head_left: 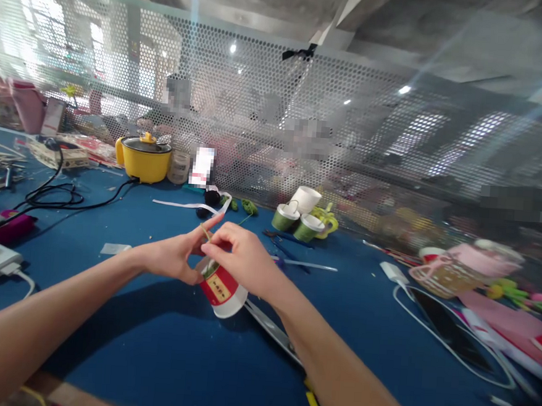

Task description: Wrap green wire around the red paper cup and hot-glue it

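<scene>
Fingertips meet over the mouth of a red-and-white paper cup [222, 291], which hangs tilted just above the table, base towards the lower right. The right hand [243, 260] is curled tight, thumb and forefinger pinched on a thin tan strand [206, 230] at the rim. The left hand [174, 259] steadies the cup from the other side, its forefinger stretched along the strand. The work looks like fixing or threading that strand at the rim. A further move would call for a fine, steady pinch while the cup stays braced. Under the cup lies a flat metal strip [269, 328] on the blue table cover [149, 355]. Farther off stand two green cups [297, 222], a yellow electric pot [144, 158] with its black cord [62, 198], and a phone [448, 330] on a white cable. A perforated metal screen [373, 130] closes off the back, and blurred figures show behind it.
</scene>
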Action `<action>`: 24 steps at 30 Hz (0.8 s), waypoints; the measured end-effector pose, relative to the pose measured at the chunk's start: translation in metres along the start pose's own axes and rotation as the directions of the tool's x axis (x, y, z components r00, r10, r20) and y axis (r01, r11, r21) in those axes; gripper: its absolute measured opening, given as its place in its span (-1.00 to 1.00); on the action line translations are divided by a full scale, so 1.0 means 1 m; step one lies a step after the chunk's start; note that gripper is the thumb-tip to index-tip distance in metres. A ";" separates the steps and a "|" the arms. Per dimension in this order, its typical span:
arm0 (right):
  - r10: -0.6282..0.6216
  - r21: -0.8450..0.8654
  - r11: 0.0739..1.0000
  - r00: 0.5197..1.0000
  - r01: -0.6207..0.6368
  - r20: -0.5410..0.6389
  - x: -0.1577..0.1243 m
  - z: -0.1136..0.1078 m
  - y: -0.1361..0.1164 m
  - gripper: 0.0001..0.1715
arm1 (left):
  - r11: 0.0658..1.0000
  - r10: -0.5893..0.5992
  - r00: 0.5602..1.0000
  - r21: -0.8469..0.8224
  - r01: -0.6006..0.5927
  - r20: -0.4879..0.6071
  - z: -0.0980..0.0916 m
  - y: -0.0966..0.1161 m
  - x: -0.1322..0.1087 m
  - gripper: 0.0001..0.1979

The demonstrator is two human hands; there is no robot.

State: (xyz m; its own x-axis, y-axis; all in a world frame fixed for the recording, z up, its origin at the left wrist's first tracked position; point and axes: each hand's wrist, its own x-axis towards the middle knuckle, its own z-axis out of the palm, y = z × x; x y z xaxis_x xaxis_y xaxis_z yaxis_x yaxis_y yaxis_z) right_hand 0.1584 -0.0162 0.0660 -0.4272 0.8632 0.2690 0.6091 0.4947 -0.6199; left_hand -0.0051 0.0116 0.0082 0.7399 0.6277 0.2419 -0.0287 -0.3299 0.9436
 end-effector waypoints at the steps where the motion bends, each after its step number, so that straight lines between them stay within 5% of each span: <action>1: 0.026 0.032 0.999 0.999 -0.025 -0.031 -0.003 -0.004 0.003 -0.81 | 1.000 0.006 1.000 -0.030 -0.006 0.000 0.000 0.000 0.000 0.09; 6: 0.127 0.138 0.984 0.988 -0.114 -0.085 -0.019 -0.018 0.019 -0.76 | 0.996 0.009 1.000 -0.091 -0.008 0.013 0.001 -0.001 0.000 0.07; 24: 0.198 0.242 0.956 0.972 -0.164 -0.124 -0.027 -0.003 0.035 -0.75 | 0.990 0.097 0.994 -0.107 -0.090 0.058 0.009 -0.002 -0.001 0.08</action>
State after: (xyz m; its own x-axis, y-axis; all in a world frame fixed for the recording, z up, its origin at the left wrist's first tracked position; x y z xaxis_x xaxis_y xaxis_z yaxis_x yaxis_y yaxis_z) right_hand 0.1933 -0.0216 0.0389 -0.2113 0.9499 0.2302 0.4913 0.3068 -0.8152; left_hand 0.0001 0.0052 0.0045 0.7716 0.5508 0.3183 -0.1670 -0.3075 0.9368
